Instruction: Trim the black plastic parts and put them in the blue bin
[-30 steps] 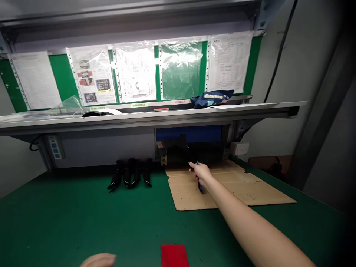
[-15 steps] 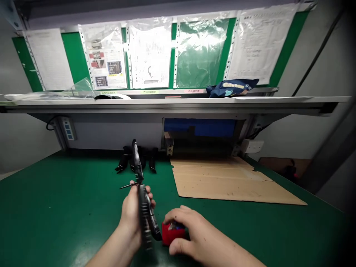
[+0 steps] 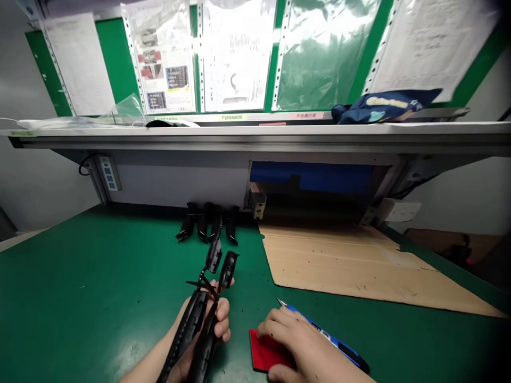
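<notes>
left hand (image 3: 207,324): clenched around two long black plastic parts (image 3: 199,319), held side by side and pointing away from the person, their far ends raised clear of the worktop so both show at once under the camera.
black plastic parts: ribbed along the gripped length, with broader ends at the top; thin black stubs stick out sideways between them near the fingers.
right hand (image 3: 303,348): lies palm down, fingers pressing on a red pad (image 3: 265,351) and pinning it flat to the worktop; a blue craft knife (image 3: 323,335) runs under the same hand, blade tip pointing up and left, and whether the fingers actually grip it cannot be told.
red pad: flat on the green worktop (image 3: 80,298), just right of the held parts, within reach of both hands.
spare black parts (image 3: 207,226): a small row standing against the back of the worktop, well apart from the hands, kept out of the working area.
cardboard sheet (image 3: 359,266): laid flat to the right, probably as a cutting surface, bare where it shows.
shelf (image 3: 255,133): above the worktop, carrying a dark blue pouch (image 3: 383,103); sleeved paper sheets (image 3: 235,58) hang on the green board behind, at eye level for reading.
</notes>
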`<action>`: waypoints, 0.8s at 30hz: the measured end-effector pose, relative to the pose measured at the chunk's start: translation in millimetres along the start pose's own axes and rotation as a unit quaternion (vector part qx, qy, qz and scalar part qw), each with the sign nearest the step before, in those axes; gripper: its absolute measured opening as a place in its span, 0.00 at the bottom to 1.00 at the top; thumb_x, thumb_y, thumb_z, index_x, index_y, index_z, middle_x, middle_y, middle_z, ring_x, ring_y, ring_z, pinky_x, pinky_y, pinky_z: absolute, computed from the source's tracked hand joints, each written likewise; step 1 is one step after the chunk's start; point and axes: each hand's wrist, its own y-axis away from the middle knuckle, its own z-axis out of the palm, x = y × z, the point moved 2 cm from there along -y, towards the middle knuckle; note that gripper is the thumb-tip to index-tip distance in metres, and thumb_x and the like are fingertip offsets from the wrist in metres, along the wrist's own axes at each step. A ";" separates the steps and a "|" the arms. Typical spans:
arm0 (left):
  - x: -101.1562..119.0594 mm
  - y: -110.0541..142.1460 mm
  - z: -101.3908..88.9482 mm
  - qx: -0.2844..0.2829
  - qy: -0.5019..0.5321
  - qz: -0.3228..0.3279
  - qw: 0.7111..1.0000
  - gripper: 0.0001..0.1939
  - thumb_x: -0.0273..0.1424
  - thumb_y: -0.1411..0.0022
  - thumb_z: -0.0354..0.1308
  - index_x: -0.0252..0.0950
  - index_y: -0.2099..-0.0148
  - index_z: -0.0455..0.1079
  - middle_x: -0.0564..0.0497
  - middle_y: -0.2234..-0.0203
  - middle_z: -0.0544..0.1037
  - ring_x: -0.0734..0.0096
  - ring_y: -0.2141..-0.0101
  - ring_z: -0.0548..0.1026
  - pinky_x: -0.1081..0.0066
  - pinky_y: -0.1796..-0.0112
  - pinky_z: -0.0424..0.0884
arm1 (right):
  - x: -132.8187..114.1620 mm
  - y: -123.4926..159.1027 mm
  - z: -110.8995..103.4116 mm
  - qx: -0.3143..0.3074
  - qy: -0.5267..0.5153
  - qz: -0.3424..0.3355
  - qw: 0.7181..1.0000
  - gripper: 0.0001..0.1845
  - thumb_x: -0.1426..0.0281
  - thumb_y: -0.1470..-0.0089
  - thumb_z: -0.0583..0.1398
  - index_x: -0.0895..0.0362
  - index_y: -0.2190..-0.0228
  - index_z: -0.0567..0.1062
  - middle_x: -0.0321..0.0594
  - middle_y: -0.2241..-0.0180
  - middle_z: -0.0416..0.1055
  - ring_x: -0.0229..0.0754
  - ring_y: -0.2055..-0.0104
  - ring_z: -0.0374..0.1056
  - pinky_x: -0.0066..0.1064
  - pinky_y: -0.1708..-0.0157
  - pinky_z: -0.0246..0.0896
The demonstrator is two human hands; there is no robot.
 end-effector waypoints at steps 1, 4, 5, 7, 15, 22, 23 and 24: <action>-3.2 2.1 0.7 -0.005 -0.003 -0.008 1.000 0.19 0.39 0.34 0.50 0.36 0.46 0.66 0.58 0.83 0.63 0.77 0.86 0.61 0.71 0.79 0.58 | -0.3 -1.0 -0.8 0.012 -0.016 -0.007 1.000 0.15 0.75 0.48 0.65 0.48 0.60 0.72 0.35 0.60 0.65 0.46 0.57 0.64 0.40 0.52 0.60; -13.0 12.2 5.8 -0.024 -0.009 -0.033 0.999 0.14 0.37 0.38 0.55 0.37 0.52 0.70 0.58 0.83 0.64 0.78 0.86 0.61 0.71 0.78 0.58 | 2.7 -1.9 -2.5 0.099 -0.089 -0.035 0.990 0.11 0.71 0.39 0.57 0.48 0.55 0.67 0.37 0.56 0.63 0.42 0.56 0.64 0.34 0.55 0.63; -17.0 15.6 7.9 -0.036 -0.011 -0.046 0.998 0.12 0.37 0.39 0.56 0.37 0.56 0.72 0.57 0.82 0.65 0.78 0.85 0.62 0.71 0.76 0.59 | 3.3 -1.1 -2.1 0.136 -0.105 -0.050 0.984 0.11 0.69 0.37 0.55 0.48 0.52 0.65 0.38 0.55 0.62 0.42 0.55 0.63 0.33 0.55 0.63; -26.4 20.8 11.8 -0.073 -0.018 -0.095 0.993 0.17 0.42 0.39 0.54 0.33 0.69 0.72 0.55 0.84 0.66 0.76 0.84 0.63 0.71 0.75 0.59 | 2.3 1.2 0.8 0.201 -0.105 -0.080 0.971 0.13 0.66 0.35 0.53 0.48 0.49 0.63 0.40 0.51 0.60 0.42 0.52 0.62 0.32 0.54 0.64; -44.0 25.1 12.0 -0.117 -0.022 -0.146 0.982 0.26 0.47 0.40 0.51 0.33 0.82 0.65 0.52 0.88 0.63 0.75 0.86 0.62 0.72 0.78 0.56 | -13.0 6.5 15.1 0.241 0.073 -0.223 0.942 0.17 0.70 0.34 0.52 0.55 0.45 0.65 0.50 0.45 0.59 0.49 0.47 0.61 0.37 0.51 0.66; -43.2 21.5 11.0 -0.083 -0.039 -0.135 0.987 0.28 0.44 0.38 0.49 0.33 0.84 0.62 0.54 0.88 0.59 0.77 0.88 0.59 0.71 0.80 0.58 | -7.3 3.8 11.4 0.239 0.071 -0.209 0.946 0.16 0.69 0.34 0.52 0.54 0.47 0.68 0.50 0.46 0.63 0.50 0.49 0.64 0.41 0.52 0.67; -43.5 20.8 11.0 -0.080 -0.043 -0.141 0.986 0.28 0.44 0.37 0.48 0.33 0.84 0.62 0.54 0.89 0.58 0.77 0.88 0.59 0.71 0.80 0.58 | -6.1 3.8 11.3 0.243 0.069 -0.202 0.946 0.15 0.70 0.34 0.52 0.54 0.47 0.68 0.50 0.47 0.63 0.50 0.49 0.64 0.41 0.52 0.67; -43.8 20.3 11.2 -0.077 -0.047 -0.148 0.985 0.29 0.45 0.37 0.47 0.33 0.85 0.62 0.54 0.90 0.58 0.77 0.89 0.59 0.71 0.80 0.59 | -4.5 3.7 11.1 0.247 0.066 -0.184 0.949 0.15 0.70 0.34 0.52 0.54 0.48 0.68 0.49 0.47 0.63 0.49 0.50 0.64 0.40 0.53 0.68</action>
